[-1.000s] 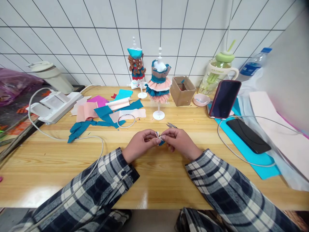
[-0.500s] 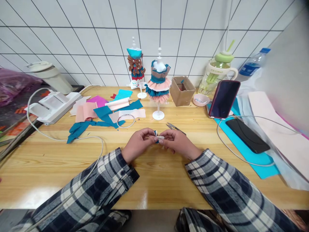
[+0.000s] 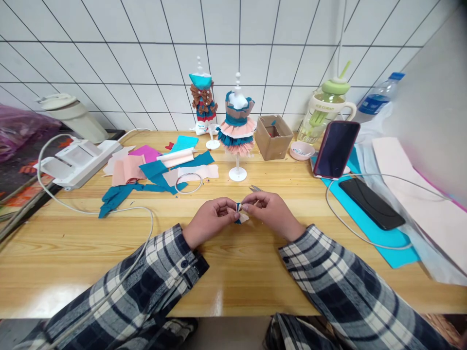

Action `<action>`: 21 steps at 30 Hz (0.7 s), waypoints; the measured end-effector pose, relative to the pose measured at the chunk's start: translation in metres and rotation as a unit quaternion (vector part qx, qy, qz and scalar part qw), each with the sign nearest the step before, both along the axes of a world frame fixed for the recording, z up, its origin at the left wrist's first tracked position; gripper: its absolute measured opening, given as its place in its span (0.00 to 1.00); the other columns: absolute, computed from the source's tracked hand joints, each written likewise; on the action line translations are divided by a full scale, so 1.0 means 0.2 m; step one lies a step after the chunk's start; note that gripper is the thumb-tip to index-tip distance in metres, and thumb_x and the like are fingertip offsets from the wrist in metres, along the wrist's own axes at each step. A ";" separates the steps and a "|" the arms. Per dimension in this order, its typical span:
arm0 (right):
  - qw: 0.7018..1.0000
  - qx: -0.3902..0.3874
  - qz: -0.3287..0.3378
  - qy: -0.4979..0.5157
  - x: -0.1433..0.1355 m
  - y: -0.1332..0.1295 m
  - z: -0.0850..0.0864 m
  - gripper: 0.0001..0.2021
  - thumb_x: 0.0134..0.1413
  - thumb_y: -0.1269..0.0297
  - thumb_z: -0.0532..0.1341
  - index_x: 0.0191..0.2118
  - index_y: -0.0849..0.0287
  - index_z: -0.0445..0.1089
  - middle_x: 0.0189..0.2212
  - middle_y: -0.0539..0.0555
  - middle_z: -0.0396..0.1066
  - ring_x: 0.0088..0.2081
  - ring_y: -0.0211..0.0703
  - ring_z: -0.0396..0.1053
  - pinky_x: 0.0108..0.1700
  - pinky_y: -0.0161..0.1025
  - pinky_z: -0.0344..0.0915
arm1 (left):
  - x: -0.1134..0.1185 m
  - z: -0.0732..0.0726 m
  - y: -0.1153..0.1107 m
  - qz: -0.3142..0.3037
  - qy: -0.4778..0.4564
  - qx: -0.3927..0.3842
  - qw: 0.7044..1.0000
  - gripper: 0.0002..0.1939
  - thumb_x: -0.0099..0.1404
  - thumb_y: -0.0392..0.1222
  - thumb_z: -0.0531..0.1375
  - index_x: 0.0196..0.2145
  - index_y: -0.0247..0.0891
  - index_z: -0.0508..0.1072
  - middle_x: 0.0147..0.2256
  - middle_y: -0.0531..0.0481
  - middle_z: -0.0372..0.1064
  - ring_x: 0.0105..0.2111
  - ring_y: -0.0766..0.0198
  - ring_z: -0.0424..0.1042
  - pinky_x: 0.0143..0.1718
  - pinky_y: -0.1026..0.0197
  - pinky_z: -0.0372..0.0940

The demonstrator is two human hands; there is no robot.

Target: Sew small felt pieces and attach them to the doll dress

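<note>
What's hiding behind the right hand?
Pointed blades of scissors poke out past the right hand, on the table. The hand covers the rest, so their handles can't be seen. Farther back stands a box.

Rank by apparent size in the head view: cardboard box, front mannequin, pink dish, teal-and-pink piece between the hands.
1. Front mannequin
2. Cardboard box
3. Pink dish
4. Teal-and-pink piece: smallest as it shows, though partly covered
</note>
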State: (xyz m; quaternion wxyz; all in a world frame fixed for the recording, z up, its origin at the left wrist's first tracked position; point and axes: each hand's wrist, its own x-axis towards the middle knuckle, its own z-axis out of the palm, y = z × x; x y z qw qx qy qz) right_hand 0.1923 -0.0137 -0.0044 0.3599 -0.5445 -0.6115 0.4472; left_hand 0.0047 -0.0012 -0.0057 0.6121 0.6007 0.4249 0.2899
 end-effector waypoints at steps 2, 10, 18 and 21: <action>1.000 0.000 -0.009 -0.006 -0.01 -0.01 -0.01 0.10 0.45 0.57 0.63 0.31 0.58 0.73 0.21 0.48 0.66 0.22 0.33 0.55 0.24 0.34 0.54 | 0.00 0.00 0.00 -0.005 0.007 -0.001 1.000 0.14 0.51 0.46 0.66 0.32 0.36 0.71 0.26 0.53 0.70 0.28 0.66 0.70 0.32 0.63 0.63; 0.999 0.009 -0.031 -0.005 -0.02 -0.01 -0.01 0.10 0.46 0.57 0.62 0.31 0.59 0.71 0.21 0.47 0.64 0.21 0.33 0.56 0.24 0.34 0.54 | 0.00 0.01 0.00 0.037 -0.014 -0.005 0.999 0.15 0.51 0.48 0.66 0.31 0.34 0.72 0.29 0.51 0.72 0.30 0.65 0.71 0.35 0.63 0.64; 0.998 -0.031 0.006 0.045 -0.04 -0.03 -0.02 0.11 0.47 0.56 0.61 0.33 0.59 0.68 0.20 0.45 0.63 0.19 0.31 0.55 0.21 0.32 0.53 | -0.01 0.01 0.01 0.072 -0.037 -0.024 0.996 0.15 0.52 0.47 0.66 0.33 0.34 0.71 0.27 0.52 0.71 0.28 0.67 0.68 0.32 0.64 0.62; 1.000 -0.005 -0.002 0.027 -0.05 -0.03 0.00 0.11 0.45 0.57 0.63 0.33 0.58 0.70 0.25 0.48 0.68 0.21 0.32 0.58 0.23 0.33 0.57 | -0.01 0.01 0.00 0.062 -0.023 -0.005 0.998 0.14 0.53 0.47 0.65 0.32 0.34 0.70 0.26 0.53 0.69 0.27 0.68 0.67 0.30 0.65 0.60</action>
